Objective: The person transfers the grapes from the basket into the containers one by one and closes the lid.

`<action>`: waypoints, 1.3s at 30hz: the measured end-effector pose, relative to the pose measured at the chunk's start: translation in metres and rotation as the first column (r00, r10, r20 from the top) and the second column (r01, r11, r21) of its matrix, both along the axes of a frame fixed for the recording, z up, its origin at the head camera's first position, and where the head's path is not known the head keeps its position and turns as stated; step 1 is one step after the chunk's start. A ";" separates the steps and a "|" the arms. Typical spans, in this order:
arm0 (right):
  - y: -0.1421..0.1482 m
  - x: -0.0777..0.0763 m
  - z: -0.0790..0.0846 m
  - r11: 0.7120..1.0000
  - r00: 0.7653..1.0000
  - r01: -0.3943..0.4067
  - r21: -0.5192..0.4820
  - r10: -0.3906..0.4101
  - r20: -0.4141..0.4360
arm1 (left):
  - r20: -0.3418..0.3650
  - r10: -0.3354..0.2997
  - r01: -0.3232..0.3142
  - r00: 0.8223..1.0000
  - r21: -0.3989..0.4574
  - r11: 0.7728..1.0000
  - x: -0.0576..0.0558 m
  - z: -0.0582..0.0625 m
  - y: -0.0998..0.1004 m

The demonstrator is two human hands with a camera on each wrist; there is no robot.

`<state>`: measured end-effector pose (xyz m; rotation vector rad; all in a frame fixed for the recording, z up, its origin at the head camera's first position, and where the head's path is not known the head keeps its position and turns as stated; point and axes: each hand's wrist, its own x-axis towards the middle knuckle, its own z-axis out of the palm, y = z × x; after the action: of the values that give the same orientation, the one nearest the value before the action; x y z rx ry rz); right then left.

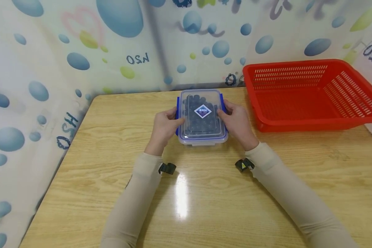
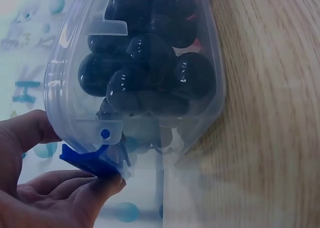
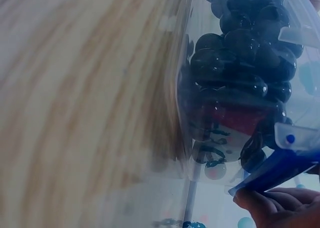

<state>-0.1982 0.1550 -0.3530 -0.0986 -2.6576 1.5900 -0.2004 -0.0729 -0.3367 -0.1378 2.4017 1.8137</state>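
A clear plastic food container (image 1: 202, 134) with a lid holds many dark, shiny round balls (image 2: 145, 58). A diamond-shaped label (image 1: 203, 111) marked BXH is on the lid. My left hand (image 1: 165, 125) grips the container's left side, thumb over the lid's edge and fingers at the blue side clip (image 2: 90, 160), which angles outward. On the other side my right hand (image 1: 235, 120) grips in the same way, its thumb on the lid and fingertips against the right blue clip (image 3: 280, 170). The container's underside is hidden in the head view.
A red plastic basket (image 1: 260, 125) with slotted walls stands to the right of the container. The wooden table (image 1: 96, 137) meets a wall hung with a patterned sheet (image 1: 173, 44) at the back. Small black devices are worn on both wrists.
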 end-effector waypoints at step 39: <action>0.003 0.000 -0.001 1.000 0.999 -0.020 -0.001 0.020 0.038 | -0.150 -0.087 0.040 0.985 -0.291 0.956 0.005 0.001 0.008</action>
<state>-0.1978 0.1582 -0.3537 -0.1032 -2.6952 1.6111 -0.1956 -0.0645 -0.3360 0.0616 2.7370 1.4917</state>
